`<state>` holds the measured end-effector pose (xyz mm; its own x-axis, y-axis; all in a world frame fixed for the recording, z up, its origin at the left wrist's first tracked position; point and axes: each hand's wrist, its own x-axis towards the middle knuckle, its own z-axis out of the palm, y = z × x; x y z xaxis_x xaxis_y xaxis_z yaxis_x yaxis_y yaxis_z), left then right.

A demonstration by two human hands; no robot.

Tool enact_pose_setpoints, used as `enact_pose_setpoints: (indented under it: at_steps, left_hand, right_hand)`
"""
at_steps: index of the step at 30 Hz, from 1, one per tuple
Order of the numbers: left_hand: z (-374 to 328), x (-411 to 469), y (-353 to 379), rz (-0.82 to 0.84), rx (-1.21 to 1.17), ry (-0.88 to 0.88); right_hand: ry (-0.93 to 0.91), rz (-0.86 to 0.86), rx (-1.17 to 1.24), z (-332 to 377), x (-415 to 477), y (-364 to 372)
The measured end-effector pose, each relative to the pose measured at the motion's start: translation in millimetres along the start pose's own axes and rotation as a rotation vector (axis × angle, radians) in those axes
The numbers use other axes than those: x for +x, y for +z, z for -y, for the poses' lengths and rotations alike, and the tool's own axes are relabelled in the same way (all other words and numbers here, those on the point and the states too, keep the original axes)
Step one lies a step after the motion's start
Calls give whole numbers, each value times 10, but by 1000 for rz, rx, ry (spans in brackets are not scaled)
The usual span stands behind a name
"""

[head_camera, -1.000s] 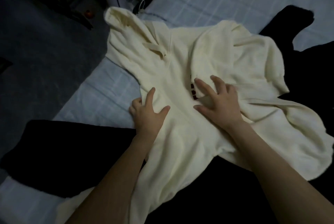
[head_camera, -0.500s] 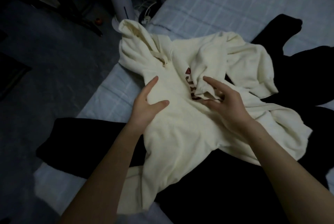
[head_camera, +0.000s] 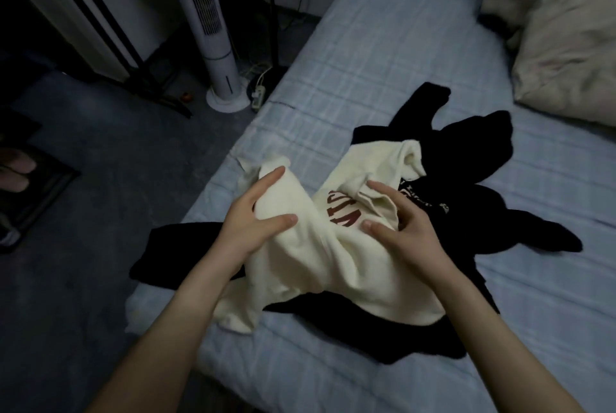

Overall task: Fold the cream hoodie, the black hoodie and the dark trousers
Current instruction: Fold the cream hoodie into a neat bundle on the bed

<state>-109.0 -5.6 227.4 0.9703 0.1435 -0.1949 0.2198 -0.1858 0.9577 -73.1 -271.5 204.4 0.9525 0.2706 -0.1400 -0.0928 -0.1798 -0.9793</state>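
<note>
Near the front edge of the bed [head_camera: 383, 62], pale blue and checked: cream hoodie [head_camera: 333, 259], crumpled into a loose heap, dark red lettering face up at its middle. Gathered in from both sides.

Left hand [head_camera: 253, 222] gripping a thick roll of the cream cloth, fingers laid over the top, thumb pressed in from the near side. Right hand [head_camera: 408, 229] pinching a folded flap of the same cloth between thumb and forefinger, just right of the lettering. Both forearms bare, reaching in from the bottom of the view.

Underneath and around: dark cloth. Black hoodie [head_camera: 473, 159] spread out beyond and to the right, touching the cream one, small pale print showing just beside the right hand. Dark trousers [head_camera: 173, 246] to the left, partly under the cream heap and reaching the bed's edge. Hard to tell in this dim light where one dark garment ends and the other begins.

Farther off: pillow [head_camera: 560, 39] at the far right corner of the bed. Beside the bed, on the dark floor [head_camera: 116, 162], white tower fan [head_camera: 206, 12] standing upright, power strip [head_camera: 258, 95] just by its base.
</note>
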Motion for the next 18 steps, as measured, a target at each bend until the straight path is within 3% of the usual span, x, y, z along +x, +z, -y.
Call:
enact_pose_setpoints:
  at_steps: [8, 18]
  left_hand:
    - [-779, -880, -26, 170, 93, 192]
    - [-1111, -1518, 514, 480, 99, 414]
  right_hand:
    - [-37, -276, 94, 716, -1354, -10]
    - [-72, -710, 47, 912, -2838, -137]
